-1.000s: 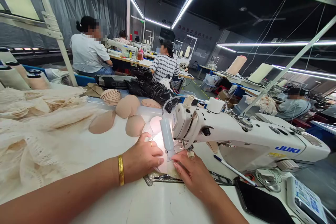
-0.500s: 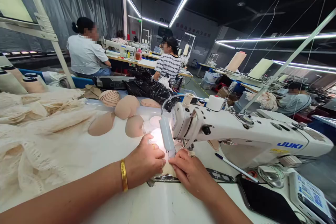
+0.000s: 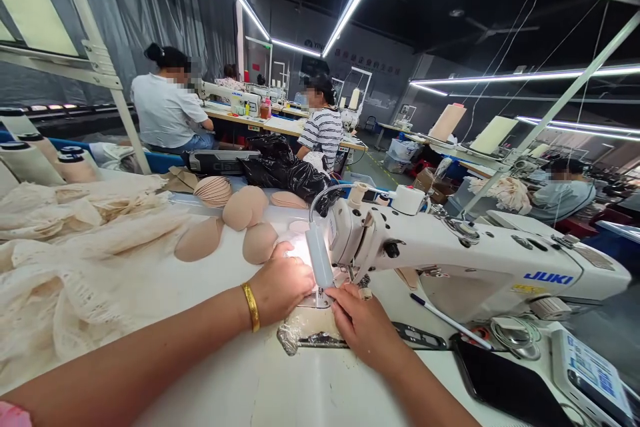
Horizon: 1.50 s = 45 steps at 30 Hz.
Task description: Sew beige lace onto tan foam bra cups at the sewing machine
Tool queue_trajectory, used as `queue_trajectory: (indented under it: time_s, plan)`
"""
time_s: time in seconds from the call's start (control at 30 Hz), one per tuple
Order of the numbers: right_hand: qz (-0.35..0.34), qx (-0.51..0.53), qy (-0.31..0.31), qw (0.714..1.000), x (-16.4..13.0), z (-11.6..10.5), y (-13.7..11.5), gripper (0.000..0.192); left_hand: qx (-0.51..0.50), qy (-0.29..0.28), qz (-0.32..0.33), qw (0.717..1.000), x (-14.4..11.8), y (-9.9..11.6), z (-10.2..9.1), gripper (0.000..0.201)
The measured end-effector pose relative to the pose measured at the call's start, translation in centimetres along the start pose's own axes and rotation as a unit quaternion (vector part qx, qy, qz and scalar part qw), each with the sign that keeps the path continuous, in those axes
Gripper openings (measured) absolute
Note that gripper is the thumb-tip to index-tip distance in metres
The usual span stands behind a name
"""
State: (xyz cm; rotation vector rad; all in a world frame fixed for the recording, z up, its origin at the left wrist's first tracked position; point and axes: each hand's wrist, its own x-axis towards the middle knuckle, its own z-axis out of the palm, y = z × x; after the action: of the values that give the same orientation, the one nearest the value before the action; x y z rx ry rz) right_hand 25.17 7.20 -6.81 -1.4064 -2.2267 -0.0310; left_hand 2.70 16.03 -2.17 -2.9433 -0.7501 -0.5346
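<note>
A white JUKI sewing machine (image 3: 475, 267) stands on the white table (image 3: 280, 387), its small lamp (image 3: 318, 260) lighting the needle area. My left hand (image 3: 280, 285), with a gold bangle and a ring, presses a pale piece of fabric (image 3: 313, 323) flat just left of the needle. My right hand (image 3: 361, 323) pinches the same piece in front of the presser foot. The fabric under the fingers is washed out by the lamp glare.
Several beige bra cups (image 3: 240, 223) lie beyond my left hand, cream lace (image 3: 75, 260) is heaped at left. A black phone (image 3: 500, 390), a pen (image 3: 447, 320) and a control panel (image 3: 585, 370) sit at right. Other workers sew at tables behind.
Both hands have slid the fabric piece away from me, closer under the needle; more of its near edge now shows on the table.
</note>
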Motion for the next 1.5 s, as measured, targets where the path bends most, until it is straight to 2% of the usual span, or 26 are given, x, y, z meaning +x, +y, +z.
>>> queue_trajectory:
  time_s: [0.13,0.23,0.33,0.4,0.5,0.57,0.6,0.67,0.73,0.77,0.8,0.87,1.0,1.07,1.17,1.3,1.5]
  plan:
    - [-0.001,-0.010,-0.005,1.000,0.1,0.0,0.0,0.029,0.012,0.070,-0.121,0.990,2.0,-2.5,-1.3,0.018]
    - [-0.001,-0.013,0.000,1.000,0.1,0.0,-0.1,0.029,-0.014,0.079,-0.196,0.977,3.8,-5.1,-1.4,0.007]
    - [0.006,-0.003,-0.005,1.000,0.2,-0.1,-0.2,0.027,-0.070,0.089,-0.258,0.960,4.6,-7.4,-2.0,0.017]
    - [0.011,0.003,-0.007,1.000,0.2,-0.2,-0.3,0.024,-0.100,0.130,-0.294,0.942,4.4,-8.3,-3.5,0.024]
    - [0.009,0.006,-0.001,1.000,0.2,-0.3,-0.4,0.024,-0.113,0.218,-0.322,0.914,2.9,-8.1,-6.9,0.034]
    - [0.003,0.001,0.005,1.000,0.2,-0.2,-0.4,0.026,-0.099,0.260,-0.306,0.910,1.0,-6.6,-8.4,0.030]
    - [0.001,-0.001,0.008,1.000,0.2,-0.1,-0.4,0.026,-0.089,0.266,-0.284,0.917,-0.1,-5.5,-8.5,0.025]
    - [-0.001,-0.006,0.013,1.000,0.2,0.0,-0.3,0.026,-0.070,0.227,-0.187,0.953,-2.6,-2.7,-7.2,0.023]
    - [-0.004,-0.008,0.017,1.000,0.2,0.0,-0.3,0.026,-0.073,0.073,-0.092,0.990,-4.7,0.3,-4.6,0.019]
    - [-0.004,-0.008,0.016,1.000,0.2,0.0,-0.3,0.025,-0.069,0.006,-0.051,0.996,-5.4,1.6,-3.3,0.014]
    - [-0.006,-0.007,0.015,1.000,0.2,0.0,-0.2,0.025,-0.057,-0.031,-0.031,0.997,-5.9,2.8,-2.2,0.012]
    - [-0.006,-0.005,0.013,1.000,0.3,0.0,-0.2,0.024,-0.036,-0.077,-0.012,0.996,-5.9,4.2,-0.7,0.020]
    - [0.002,0.007,0.007,1.000,0.2,-0.1,-0.1,0.024,0.032,-0.144,-0.016,0.989,-3.9,4.1,-0.3,0.030]
    - [0.008,0.007,-0.001,1.000,0.2,-0.1,-0.1,0.025,0.049,-0.147,-0.016,0.988,-3.0,3.5,-0.3,0.036]
    - [0.008,0.001,-0.006,1.000,0.2,-0.1,0.0,0.026,0.067,-0.113,-0.003,0.991,-2.6,3.2,0.0,0.045]
    - [0.009,0.010,-0.010,1.000,0.2,-0.2,-0.1,0.026,0.102,-0.084,-0.006,0.991,-2.7,3.1,0.5,0.040]
    - [0.006,0.016,-0.009,1.000,0.2,0.0,0.1,0.026,0.090,-0.102,-0.018,0.991,-2.4,3.0,0.3,0.034]
